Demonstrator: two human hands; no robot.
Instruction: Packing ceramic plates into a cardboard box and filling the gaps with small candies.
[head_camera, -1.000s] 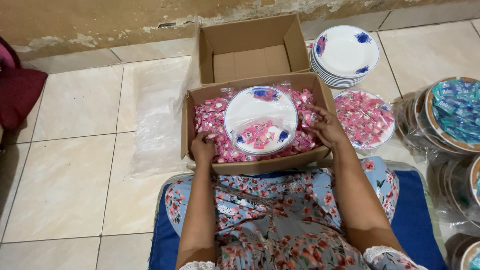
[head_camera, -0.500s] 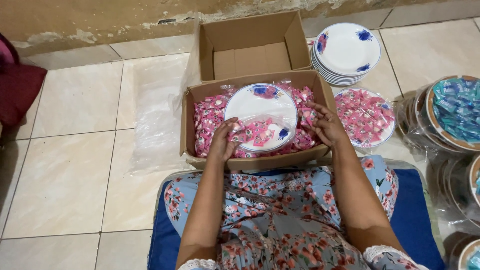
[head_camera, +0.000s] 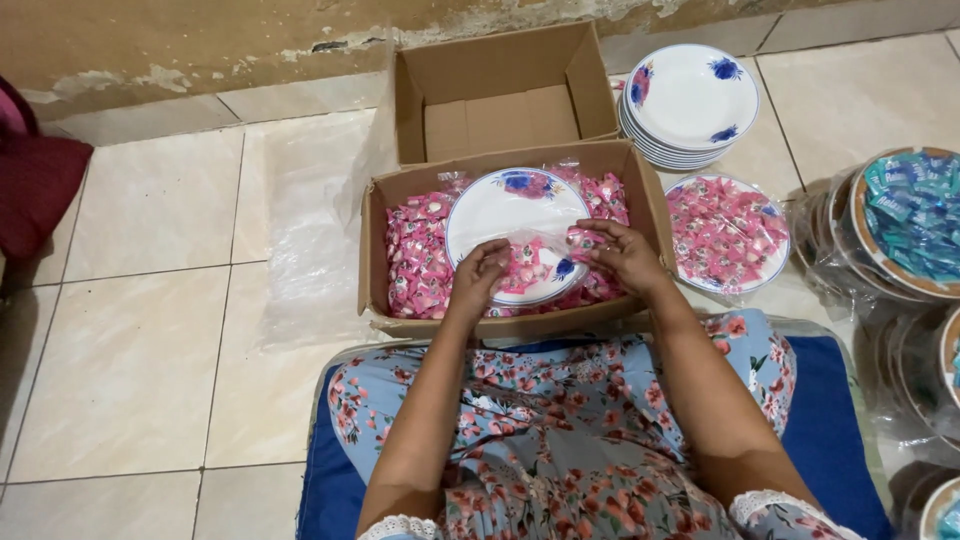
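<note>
1. The left hand (head_camera: 478, 275) curls its fingers around a few pink wrapped candies (head_camera: 525, 268) on the near side of the plate (head_camera: 515, 232).
2. The right hand (head_camera: 622, 255) pinches a candy between its fingertips at the plate's right rim.
3. The candies look light, crinkly and slippery; best scooped loosely.
4. The plate rests on candies inside the cardboard box (head_camera: 375, 250); likely rigid and breakable, so grip its rim.
5. Beyond stands an empty box (head_camera: 500, 95).

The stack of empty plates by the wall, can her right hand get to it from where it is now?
Probably yes: the stack of empty plates sits uncovered beyond the candy box, and only that low box wall lies between it and the right hand.
</note>
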